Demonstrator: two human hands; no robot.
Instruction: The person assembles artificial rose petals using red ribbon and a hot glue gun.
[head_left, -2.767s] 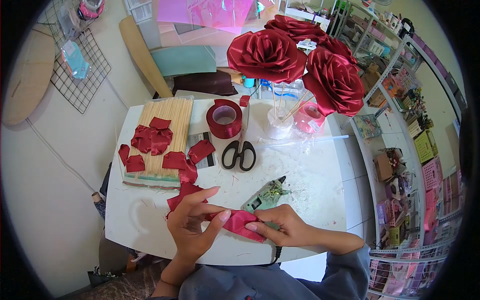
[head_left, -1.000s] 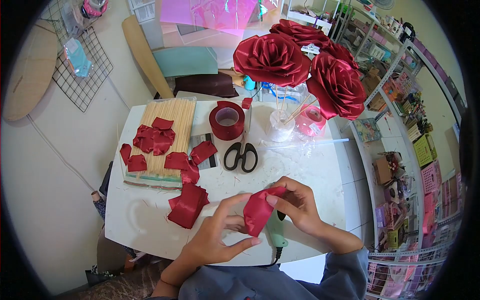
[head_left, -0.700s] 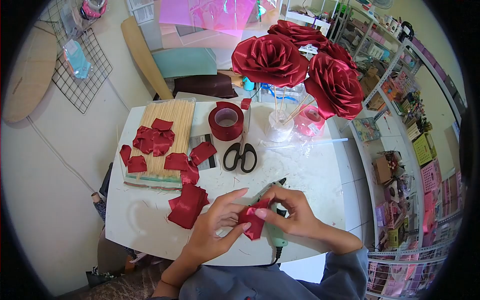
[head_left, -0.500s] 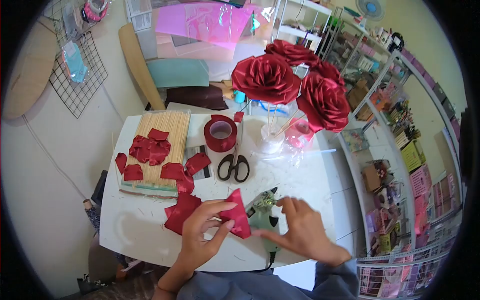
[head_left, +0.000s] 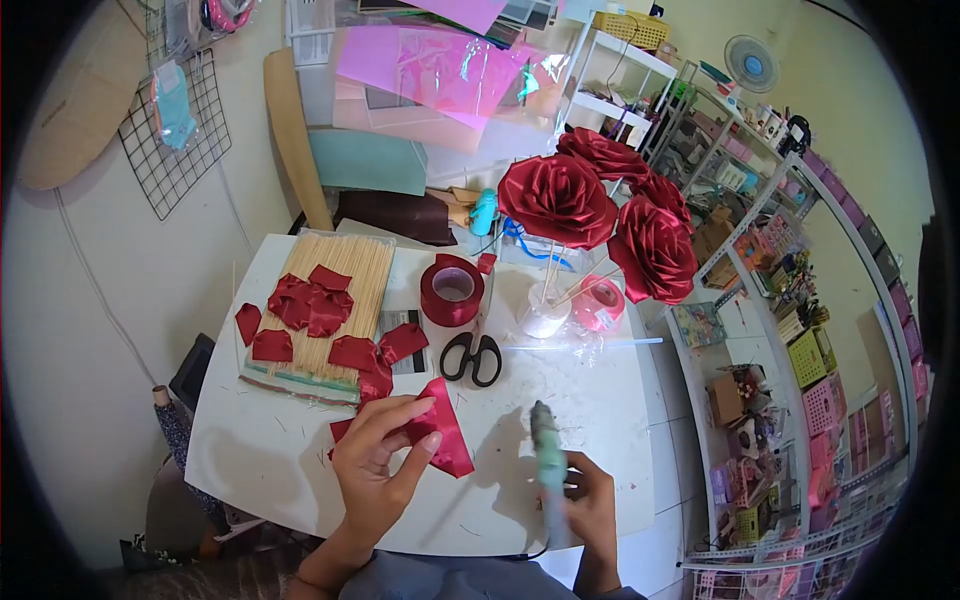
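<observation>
My left hand [head_left: 372, 466] pinches a folded piece of dark red satin ribbon [head_left: 440, 436] and holds it just above the white table [head_left: 250, 450]. To its right, my right hand [head_left: 590, 505] grips a pale green glue gun [head_left: 548, 462] with the nozzle pointing away from me, lifted near the table's front right. Under my left hand lies a small stack of red ribbon squares [head_left: 342, 432], mostly hidden.
Scissors [head_left: 472, 357], a red ribbon roll [head_left: 452, 295] and a pack of bamboo skewers [head_left: 330, 300] topped with folded red petals lie further back. Three red satin roses [head_left: 558, 200] stand on sticks in a white holder [head_left: 545, 315]. Shelves of goods run along the right.
My right hand has let go of the ribbon piece and picked up the glue gun from the table. My left hand keeps the ribbon. The view has tilted upward.
</observation>
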